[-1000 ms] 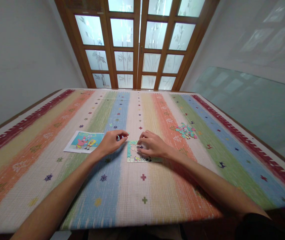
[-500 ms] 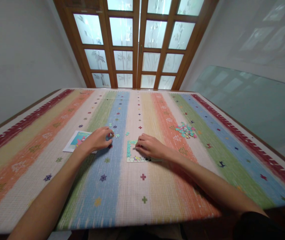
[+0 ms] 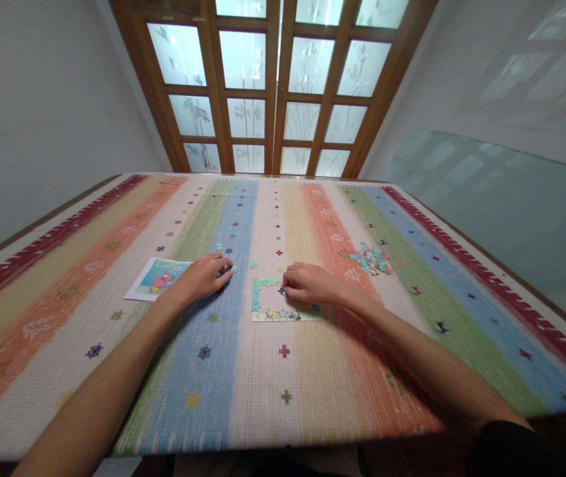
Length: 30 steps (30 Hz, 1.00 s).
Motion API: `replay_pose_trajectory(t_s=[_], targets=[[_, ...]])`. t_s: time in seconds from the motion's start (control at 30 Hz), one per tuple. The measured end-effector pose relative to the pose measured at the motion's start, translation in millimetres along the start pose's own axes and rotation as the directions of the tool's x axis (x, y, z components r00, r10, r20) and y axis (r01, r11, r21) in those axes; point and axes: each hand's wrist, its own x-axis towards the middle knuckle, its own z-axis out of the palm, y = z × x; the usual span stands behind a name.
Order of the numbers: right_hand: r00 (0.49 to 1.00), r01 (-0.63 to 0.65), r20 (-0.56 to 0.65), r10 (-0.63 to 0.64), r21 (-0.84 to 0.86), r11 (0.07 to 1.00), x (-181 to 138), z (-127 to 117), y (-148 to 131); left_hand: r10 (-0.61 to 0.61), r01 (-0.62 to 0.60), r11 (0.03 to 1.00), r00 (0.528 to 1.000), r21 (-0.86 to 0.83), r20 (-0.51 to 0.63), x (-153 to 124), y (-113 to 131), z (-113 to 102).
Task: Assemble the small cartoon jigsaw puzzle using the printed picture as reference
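A partly joined jigsaw border (image 3: 255, 306) lies flat on the striped cloth in front of me. Over its upper right part is my right hand (image 3: 310, 283), fingers curled and pressed together; whatever they hold, if anything, is hidden. My left hand (image 3: 208, 275) rests to the left of the border, its fingers bent in a pinch beside a loose puzzle piece (image 3: 235, 269). I cannot make out anything between those fingertips. Another loose piece (image 3: 253, 265) lies just above the border, and one more (image 3: 220, 247) is beyond my left hand. Under my left wrist sits a cartoon picture card (image 3: 156, 278), partly covered.
A heap of mixed puzzle pieces (image 3: 371, 258) lies on the right, beyond my right hand. The striped tablecloth (image 3: 263, 384) covers the table. Wooden doors with glass panes (image 3: 273, 99) stand behind its far edge, and a glass panel (image 3: 491, 199) is at the right.
My right hand has shifted a little to the right, baring more of the border's inside and lower edge. My left hand has moved slightly right, uncovering more of the picture card.
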Motion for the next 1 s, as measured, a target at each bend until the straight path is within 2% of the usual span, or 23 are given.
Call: replay_pose_trajectory(t_s=[0.13, 0.3, 0.5, 0.63, 0.8, 1.0], targets=[[0.999, -0.017, -0.036, 0.017, -0.007, 1.000, -1.3, -2.1, -3.1, 0.005, -0.005, 1.000, 1.000, 0.001, -0.008, 0.4, -1.1, 0.7], [0.997, -0.082, -0.001, 0.082, -0.047, 0.996, -4.9, -4.7, -6.2, -0.006, 0.006, 1.000, 1.000, 0.006, -0.018, 0.4, -1.2, 2.0], [0.997, -0.080, -0.004, 0.080, 0.010, 0.997, -3.0, 1.1, -2.9, -0.017, 0.018, 1.000, 0.999, 0.022, -0.034, 0.7, -0.8, 3.0], [0.993, -0.100, -0.064, 0.103, 0.050, 0.994, -0.8, 7.2, 2.0, -0.017, 0.018, 1.000, 0.999, 0.024, -0.035, 0.4, 0.9, 2.0], [0.984, -0.059, -0.160, 0.073, 0.089, 0.994, 1.5, 15.6, 9.0, -0.015, 0.015, 1.000, 0.999, 0.011, -0.036, -0.5, 1.9, 1.3], [0.978, -0.047, -0.198, 0.064, 0.089, 0.995, 4.1, 19.3, 11.5, -0.009, 0.009, 1.000, 0.999, 0.003, -0.037, -0.4, 0.8, 1.9]])
